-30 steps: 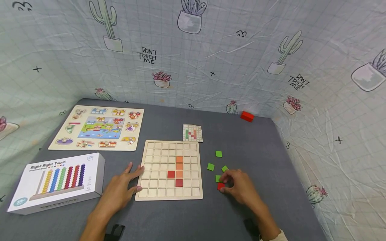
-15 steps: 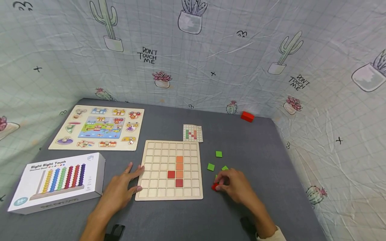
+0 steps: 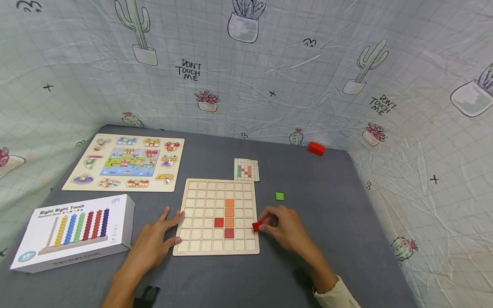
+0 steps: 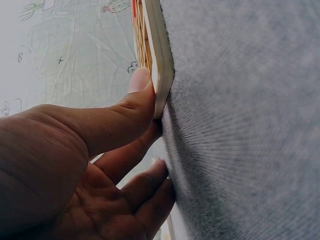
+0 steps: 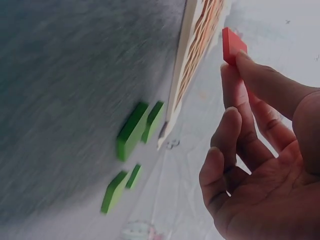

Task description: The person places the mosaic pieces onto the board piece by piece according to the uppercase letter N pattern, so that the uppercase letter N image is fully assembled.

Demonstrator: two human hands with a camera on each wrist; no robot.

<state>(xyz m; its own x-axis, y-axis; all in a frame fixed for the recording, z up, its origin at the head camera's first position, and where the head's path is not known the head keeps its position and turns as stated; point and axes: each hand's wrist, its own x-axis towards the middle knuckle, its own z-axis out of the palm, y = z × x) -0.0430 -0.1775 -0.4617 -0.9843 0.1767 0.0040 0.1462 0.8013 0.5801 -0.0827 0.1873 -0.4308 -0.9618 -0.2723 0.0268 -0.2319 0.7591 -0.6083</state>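
Tile: red tile [image 3: 256, 226] at the tip of the grip; a second ago it lay on the table by the green tiles [image 5: 132, 131], now lifted and carried leftward.
Right hand [image 3: 286, 226]: pinching the red tile between thumb and fingertip, remaining fingers loosely curled behind the grip.
Board edge: grid board [image 3: 200, 235] just left of the grip — in the head view the held tile overlaps its right edge; contact cannot be told.
Green tiles: four in the right wrist view, below the grip on the table; the head view shows one plainly, beyond the grip, the others mostly behind the hand.
Seated tiles: three orange tiles [image 3: 229, 212] in a column, two red ones touching that group, all left of the grip; same as a second ago.
Left hand [image 3: 154, 241]: unmoved, fingers spread, thumb against the board's left edge, across from the grip.
Card: patterned card [image 3: 246, 170] beyond the grip at the board's far edge, unmoved.
Reckoning: pick-up looks finished, carry under way; red tile sits in no cell yet — steadied board probably helps.
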